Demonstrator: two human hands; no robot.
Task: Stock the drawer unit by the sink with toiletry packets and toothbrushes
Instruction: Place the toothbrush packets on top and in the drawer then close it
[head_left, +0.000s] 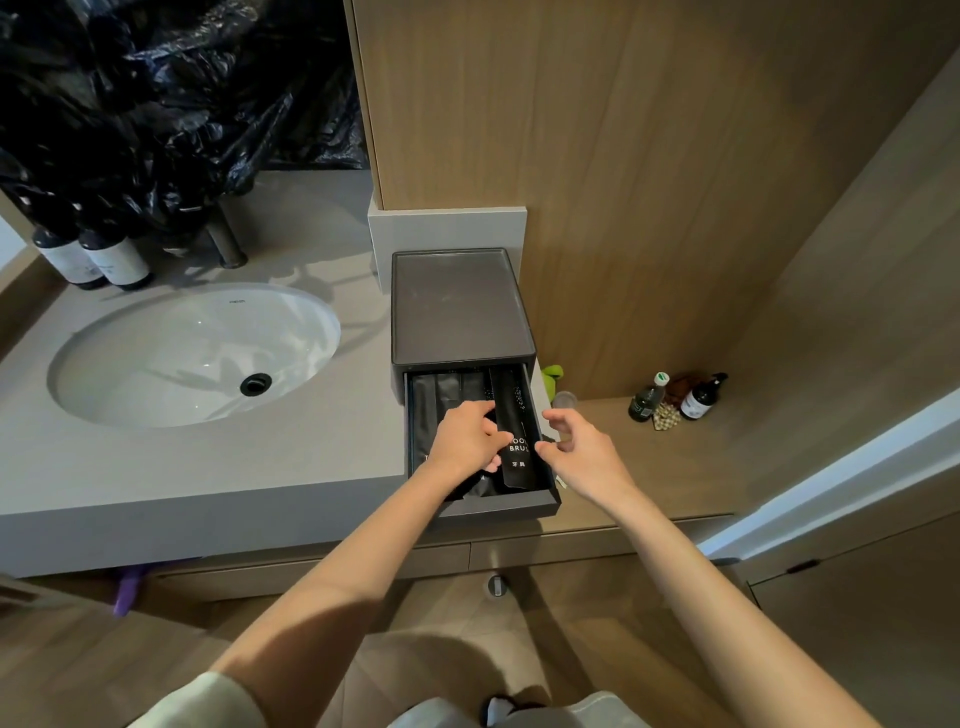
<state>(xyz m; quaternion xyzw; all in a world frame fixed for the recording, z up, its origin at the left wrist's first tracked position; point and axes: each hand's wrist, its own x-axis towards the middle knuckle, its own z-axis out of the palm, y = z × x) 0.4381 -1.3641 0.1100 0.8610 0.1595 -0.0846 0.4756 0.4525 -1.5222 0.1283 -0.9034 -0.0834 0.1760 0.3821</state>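
Note:
A dark grey drawer unit (462, 306) stands on the counter to the right of the sink. Its drawer (498, 506) is pulled out toward me and holds several black packets lying lengthwise. One black toothbrush packet (515, 441) with white lettering lies at the right side of the drawer. My left hand (467, 436) reaches into the drawer, fingers curled down onto the packets just left of that toothbrush packet. My right hand (576, 447) hovers at the drawer's right edge with fingers loosely bent, holding nothing that I can see.
A white oval sink (197, 353) is set in the grey counter (156, 483), with a faucet (226, 236) and two dark bottles (98, 260) behind it. Black plastic bags (156, 93) hang above. Small bottles (675, 397) and a green item (553, 374) sit on the wooden shelf at right.

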